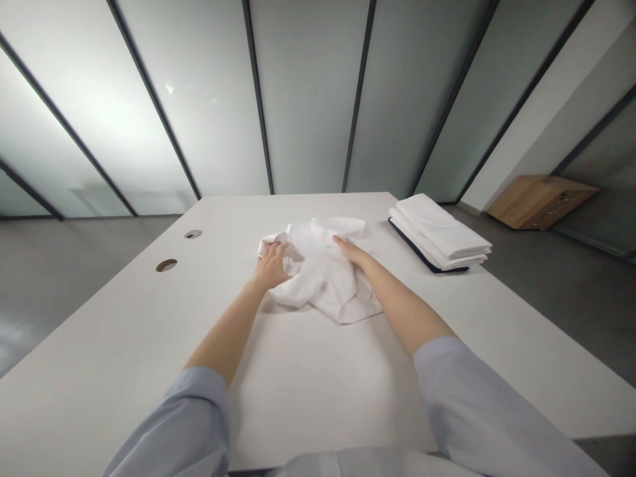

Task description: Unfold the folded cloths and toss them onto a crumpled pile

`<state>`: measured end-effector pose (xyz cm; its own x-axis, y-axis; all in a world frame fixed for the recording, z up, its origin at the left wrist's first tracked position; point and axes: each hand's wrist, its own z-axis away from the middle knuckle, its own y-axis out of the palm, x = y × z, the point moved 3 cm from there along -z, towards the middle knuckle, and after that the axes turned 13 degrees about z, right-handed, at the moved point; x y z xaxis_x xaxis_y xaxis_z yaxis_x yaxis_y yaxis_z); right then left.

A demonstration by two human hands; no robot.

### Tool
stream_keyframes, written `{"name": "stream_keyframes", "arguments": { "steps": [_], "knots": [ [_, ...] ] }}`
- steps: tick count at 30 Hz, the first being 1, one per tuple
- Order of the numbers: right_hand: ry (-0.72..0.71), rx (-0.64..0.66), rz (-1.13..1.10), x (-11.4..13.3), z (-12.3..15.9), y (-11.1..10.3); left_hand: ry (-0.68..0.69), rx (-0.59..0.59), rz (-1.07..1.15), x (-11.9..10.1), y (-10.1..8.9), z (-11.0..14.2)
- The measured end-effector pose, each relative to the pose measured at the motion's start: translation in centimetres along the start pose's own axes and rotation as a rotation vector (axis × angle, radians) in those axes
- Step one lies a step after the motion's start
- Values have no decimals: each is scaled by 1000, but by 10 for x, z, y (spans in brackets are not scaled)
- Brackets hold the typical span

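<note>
A crumpled white garment point(322, 271) lies in the middle of the white table point(124, 331). My left hand point(272, 265) rests on its left edge with the fingers curled into the fabric. My right hand point(354, 253) lies on the garment's upper right part, fingers stretched forward and flat on the cloth. Both forearms are bare, with light blue sleeves pushed up near the elbows.
A stack of folded white garments point(440, 232) with a dark one at the bottom sits at the table's far right. Two round cable holes point(166, 265) are at the far left. Frosted glass panels stand behind; a wooden cabinet point(539, 199) is on the floor at right.
</note>
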<state>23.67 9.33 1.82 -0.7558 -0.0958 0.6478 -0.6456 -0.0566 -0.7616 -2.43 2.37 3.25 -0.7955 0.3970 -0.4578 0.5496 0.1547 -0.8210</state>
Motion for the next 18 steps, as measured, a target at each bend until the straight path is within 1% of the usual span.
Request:
{"name": "stream_keyframes", "arguments": {
  "steps": [2, 3, 4, 5, 7, 9, 11, 13, 15, 16, 18],
  "knots": [
    [-144, 157, -221, 35, 13, 33, 82, 43, -105, -22, 11, 3],
    [-203, 259, -330, 51, 21, 48, 105, 83, -124, -29, 16, 5],
    [-233, 350, -417, 64, 30, 62, 117, 118, -130, -34, 18, 6],
    [-245, 409, -469, 74, 37, 72, 118, 148, -127, -35, 19, 6],
    [-274, 419, -493, 83, 46, 78, 97, 182, -122, -29, 15, 5],
    [-309, 373, -475, 79, 46, 69, 41, 176, -144, -15, 9, 2],
    [-322, 271, -455, 65, 42, 48, -38, 132, -175, 5, 0, -1],
    [-288, 69, -419, 43, 36, 21, -131, 71, -195, 28, -13, -3],
    [-237, -116, -381, 16, 35, -4, -220, 6, -216, 51, -34, 0],
    [-200, -199, -363, 2, 36, -15, -257, -40, -229, 63, -47, 2],
    [-135, -314, -316, -25, 40, -31, -315, -170, -263, 83, -82, 13]
  ]
}}
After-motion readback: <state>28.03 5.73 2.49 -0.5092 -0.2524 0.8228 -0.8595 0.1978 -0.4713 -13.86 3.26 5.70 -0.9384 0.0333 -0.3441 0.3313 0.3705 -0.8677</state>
